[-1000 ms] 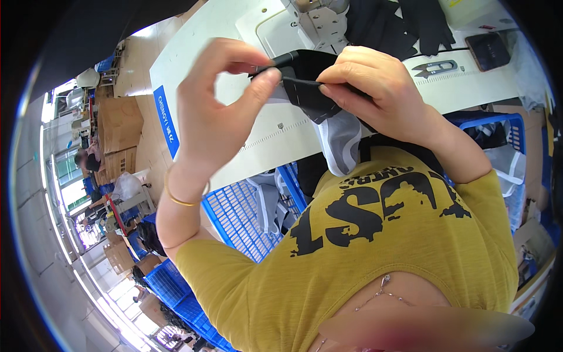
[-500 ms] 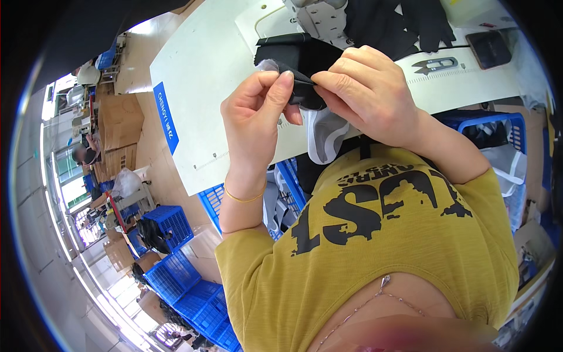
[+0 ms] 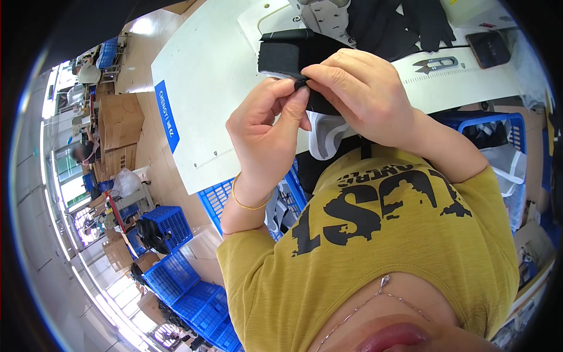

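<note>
Black fabric piece (image 3: 287, 56) sits held up over the near edge of the white worktable (image 3: 211, 88), just in front of the person's chest. Left hand (image 3: 267, 132) pinches its lower edge, thumb and forefinger closed on the cloth; thin gold bangle (image 3: 249, 202) on that wrist. Right hand (image 3: 363, 94) meets it from the other side, fingertips closed on the same edge, touching the left fingertips. Fabric looks folded, a pale strip showing along its bottom left edge. White cloth (image 3: 325, 132) hangs below the hands, off the table edge. Thread snips (image 3: 437, 63) lie on the table to the right, well apart from the hands; dark phone (image 3: 491, 48) beside them. Blue crate (image 3: 492, 126) stands right of the person, more blue crates (image 3: 170, 226) on the floor to the left.
</note>
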{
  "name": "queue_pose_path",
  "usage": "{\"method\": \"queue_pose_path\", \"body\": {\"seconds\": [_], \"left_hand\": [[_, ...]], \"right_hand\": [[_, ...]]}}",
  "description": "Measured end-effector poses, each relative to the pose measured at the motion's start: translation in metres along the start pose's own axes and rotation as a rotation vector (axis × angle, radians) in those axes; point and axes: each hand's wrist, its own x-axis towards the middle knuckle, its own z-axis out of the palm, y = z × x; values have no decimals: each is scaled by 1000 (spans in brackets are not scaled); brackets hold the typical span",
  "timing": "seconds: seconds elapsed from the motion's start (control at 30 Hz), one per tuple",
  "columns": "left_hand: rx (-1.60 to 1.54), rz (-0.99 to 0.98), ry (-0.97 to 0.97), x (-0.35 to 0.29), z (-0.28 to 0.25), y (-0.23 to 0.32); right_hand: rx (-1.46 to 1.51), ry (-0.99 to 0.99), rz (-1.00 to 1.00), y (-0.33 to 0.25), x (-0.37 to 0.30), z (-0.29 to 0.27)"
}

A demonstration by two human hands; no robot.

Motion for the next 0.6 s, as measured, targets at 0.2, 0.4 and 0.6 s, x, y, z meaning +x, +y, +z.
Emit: {"method": "queue_pose_path", "body": {"seconds": [0.2,0.4,0.6], "left_hand": [[510,496,174,21,-3,-3],[565,695,-65,43,-14,-3],[545,582,-69,42,-11,8]], "right_hand": [[155,-55,179,-8,10,-12],[268,-70,273,-10,13,-17],[314,-89,358,-9,14,-20]]}}
